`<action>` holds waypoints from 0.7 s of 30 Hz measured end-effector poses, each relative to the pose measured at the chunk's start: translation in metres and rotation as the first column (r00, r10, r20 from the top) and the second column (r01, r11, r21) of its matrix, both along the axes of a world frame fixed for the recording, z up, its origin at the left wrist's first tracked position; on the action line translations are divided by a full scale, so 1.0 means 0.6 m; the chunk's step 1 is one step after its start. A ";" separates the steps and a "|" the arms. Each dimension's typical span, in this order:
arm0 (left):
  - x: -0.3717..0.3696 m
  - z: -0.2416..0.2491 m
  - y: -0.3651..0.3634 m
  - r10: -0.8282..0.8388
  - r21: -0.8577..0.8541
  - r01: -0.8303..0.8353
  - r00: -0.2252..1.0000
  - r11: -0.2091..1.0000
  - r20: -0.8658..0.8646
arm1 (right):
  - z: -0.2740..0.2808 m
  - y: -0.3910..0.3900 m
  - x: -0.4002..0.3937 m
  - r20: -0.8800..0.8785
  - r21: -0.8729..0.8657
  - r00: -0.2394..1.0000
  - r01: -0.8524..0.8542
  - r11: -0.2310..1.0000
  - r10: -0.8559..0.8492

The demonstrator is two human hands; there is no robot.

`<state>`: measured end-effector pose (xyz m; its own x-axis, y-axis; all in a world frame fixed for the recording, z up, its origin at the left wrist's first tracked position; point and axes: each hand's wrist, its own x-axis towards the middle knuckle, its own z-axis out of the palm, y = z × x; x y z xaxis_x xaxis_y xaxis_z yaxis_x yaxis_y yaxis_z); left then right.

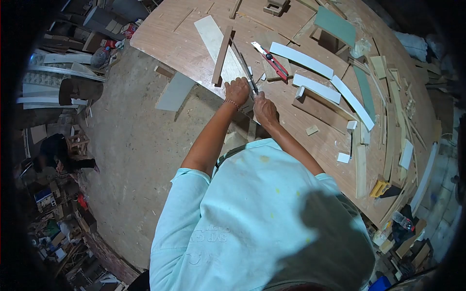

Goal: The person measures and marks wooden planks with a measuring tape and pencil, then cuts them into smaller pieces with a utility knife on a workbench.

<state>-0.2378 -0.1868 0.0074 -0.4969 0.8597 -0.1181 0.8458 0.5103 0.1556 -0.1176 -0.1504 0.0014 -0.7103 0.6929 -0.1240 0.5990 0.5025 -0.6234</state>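
Note:
My right hand (266, 109) is closed around the near end of a long, slim dark tool (253, 86); its exact kind does not show. Just left of it, my left hand (237, 91) is curled down at the table's edge, close to the tool. What its fingers grip is hidden beneath them. A pale flat board (208, 33) stretches away from the hands, with a narrow brown wooden strip (223, 56) lying across it. To the right of the tool, a red and black utility knife (272, 62) lies on the table.
Several white curved strips (303, 59) lie right of the knife on the wooden table (160, 29). A green-topped wooden piece (336, 25) stands at the back. Long wood strips and a yellow-handled item (379, 188) are at right. Another person (56, 154) sits low at far left.

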 end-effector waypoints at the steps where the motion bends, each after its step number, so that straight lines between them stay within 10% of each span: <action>1: 0.000 -0.001 -0.001 0.002 0.012 -0.002 1.000 1.000 0.007 | 0.002 0.000 0.000 0.005 0.008 1.000 -0.001 1.000 0.001; 21: 0.000 -0.007 0.001 0.028 0.031 -0.029 0.999 0.999 0.036 | -0.003 0.000 -0.004 -0.039 0.077 0.999 0.017 0.997 -0.014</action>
